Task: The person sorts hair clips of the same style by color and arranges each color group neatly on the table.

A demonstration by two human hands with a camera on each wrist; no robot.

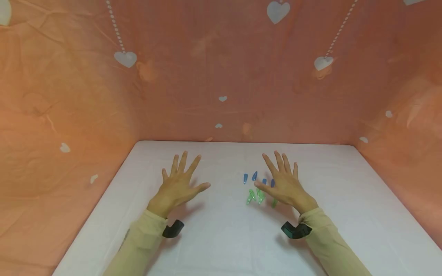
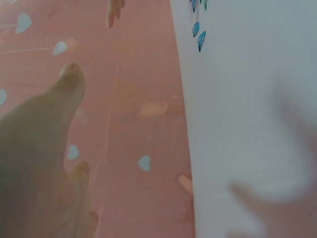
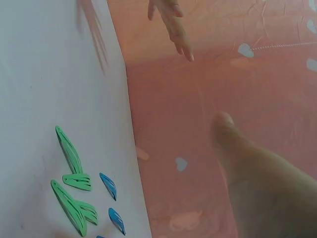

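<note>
My left hand [image 1: 177, 188] is held over the left part of the white table with its fingers spread, holding nothing. Its shadow falls on the tabletop. Over the right part hovers my right hand [image 1: 286, 187], also spread and without anything in it. Below and beside its thumb lie several snap hair clips: blue clips [image 1: 245, 178] in a row farther back, and green clips [image 1: 260, 196] nearer to me. The right hand hides part of them. In the right wrist view the green clips [image 3: 69, 208] overlap one another, and the blue clips [image 3: 109, 186] lie apart.
The white table [image 1: 221, 237] ends at orange-pink cloth [image 1: 221, 76] with white hearts, which hangs behind it and on both sides. Each wrist carries a black camera mount, the left mount [image 1: 173, 229] and the right mount [image 1: 296, 230], just beyond light sleeves.
</note>
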